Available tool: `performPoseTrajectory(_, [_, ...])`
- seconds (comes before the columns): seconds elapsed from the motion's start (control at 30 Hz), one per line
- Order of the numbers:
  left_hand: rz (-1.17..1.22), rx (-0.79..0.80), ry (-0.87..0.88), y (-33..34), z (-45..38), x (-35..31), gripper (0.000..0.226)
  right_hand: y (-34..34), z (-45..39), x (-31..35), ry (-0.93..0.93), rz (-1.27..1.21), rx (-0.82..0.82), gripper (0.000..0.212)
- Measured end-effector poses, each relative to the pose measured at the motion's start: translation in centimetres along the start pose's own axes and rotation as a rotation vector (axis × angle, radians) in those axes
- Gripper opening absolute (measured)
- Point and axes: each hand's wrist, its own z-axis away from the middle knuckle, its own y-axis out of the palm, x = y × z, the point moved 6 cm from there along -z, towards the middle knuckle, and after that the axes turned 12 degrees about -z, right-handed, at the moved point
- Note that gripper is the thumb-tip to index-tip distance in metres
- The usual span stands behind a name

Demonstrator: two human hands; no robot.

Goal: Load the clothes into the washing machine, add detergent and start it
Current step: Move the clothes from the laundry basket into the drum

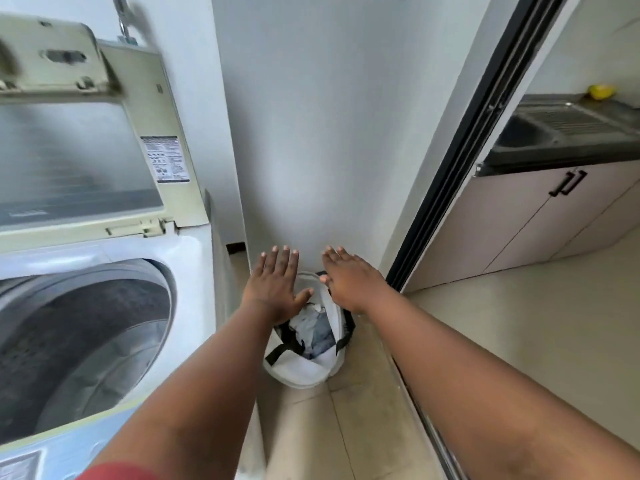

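We look down from head height along two bare forearms stretched out in front of us. Our left hand [273, 285] and right hand [349, 282] hover side by side, palms down, each grip open with straight, spread fingers and holding nothing. Directly beneath and between the hands a white laundry bag [304, 370] with black straps stands on the tiled floor [367, 427], its mouth open. Inside it we see crumpled clothes [317, 332] in white, grey and blue, just below our left thumb. We cannot tell whether either hand touches the bag's rim. To the left of our left hand stands a top-loading washing machine [194, 271]; its lid [86, 150] is raised upright, with a printed label on its right edge, and its round drum [79, 341] lies open and looks dark inside. Beyond the fingertips rises a plain white wall [329, 133]. To the right of our right hand runs a black sliding-door frame [460, 161], and past it a dark tabletop with a sink [561, 133] sits above beige cabinet doors [519, 223]; a small yellow object [601, 91] rests at its far edge. A strip of red sleeve [117, 472] shows at the bottom edge.
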Motion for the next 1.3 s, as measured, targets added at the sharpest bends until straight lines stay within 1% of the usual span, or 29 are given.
performPoseTrajectory(0.1, [0.034, 0.09, -0.013, 3.1, -2.1, -1.5, 0.084, 1.8, -1.4, -3.2, 0.003, 0.008, 0.073, 0.059])
performPoseTrajectory(0.2, [0.058, 0.15, 0.003, 5.2, -3.9, -3.0, 0.083, 3.7, -3.0, -6.6, 0.053, -0.072, 0.088, 0.058])
performPoseTrajectory(0.3, [0.03, 0.201, 0.049, 7.4, -5.4, -3.8, 0.082, 6.5, -4.5, -9.5, 0.094, -0.124, 0.119, 0.058])
performPoseTrajectory(0.4, [0.015, 0.262, 0.026, 10.5, -7.1, -3.5, 0.082, 10.2, -6.9, -11.8, 0.114, -0.178, 0.184, 0.058])
performPoseTrajectory(0.5, [0.005, 0.325, 0.021, 13.7, -8.4, -3.6, 0.082, 14.1, -9.5, -13.0, 0.092, -0.231, 0.255, 0.058])
performPoseTrajectory(0.57, [0.007, 0.396, 0.016, 16.1, -9.1, -4.0, 0.082, 17.1, -11.3, -13.7, 0.061, -0.268, 0.323, 0.058])
performPoseTrajectory(0.73, [0.024, 0.521, 0.021, 21.6, -11.6, -6.5, 0.082, 22.4, -14.5, -16.2, 0.025, -0.311, 0.458, 0.061])
performPoseTrajectory(0.83, [0.058, 0.555, 0.015, 23.9, -13.0, -8.0, 0.081, 24.9, -15.2, -17.4, 0.065, -0.386, 0.542, 0.064])
performPoseTrajectory(1.0, [0.096, 0.62, 0.034, 28.8, -13.9, -9.8, 0.079, 29.5, -16.2, -18.9, 0.132, -0.448, 0.633, 0.066])
performPoseTrajectory(1.07, [0.107, 0.631, 0.049, 30.9, -14.0, -10.4, 0.079, 31.3, -16.8, -19.3, 0.175, -0.479, 0.661, 0.065])
performPoseTrajectory(1.13, [0.119, 0.63, 0.081, 32.9, -14.2, -10.9, 0.08, 33.1, -17.6, -19.4, 0.254, -0.559, 0.677, 0.063])
performPoseTrajectory(1.17, [0.129, 0.633, 0.092, 34.1, -14.3, -11.3, 0.081, 34.1, -18.2, -19.4, 0.33, -0.626, 0.666, 0.061])
performPoseTrajectory(1.27, [0.181, 0.653, 0.088, 37.5, -14.9, -12.1, 0.081, 37.1, -19.9, -19.7, 0.614, -0.843, 0.559, 0.052])
performPoseTrajectory(1.3, [0.202, 0.667, 0.085, 38.7, -15.1, -12.4, 0.081, 38.2, -20.5, -19.8, 0.681, -0.883, 0.532, 0.05])
